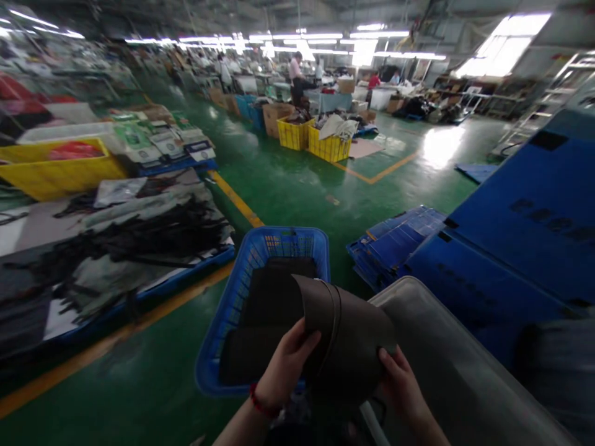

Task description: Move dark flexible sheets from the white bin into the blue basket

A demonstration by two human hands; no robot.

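Left hand [286,365] pinching, right hand [402,384] pinching | matte dark leather-like sheet [346,334] bowed between them | blue mesh-walled plastic basket [279,240] just beyond hands, flat dark sheets [264,322] inside

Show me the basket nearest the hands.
The blue plastic basket, just below the left hand and right hand gripping the curled dark sheet. It holds more dark sheets, unlike the yellow crates far across the floor.

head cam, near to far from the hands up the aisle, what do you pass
left hand and right hand on curved dark sheet → blue plastic basket → yellow plastic crates → person in pink shirt
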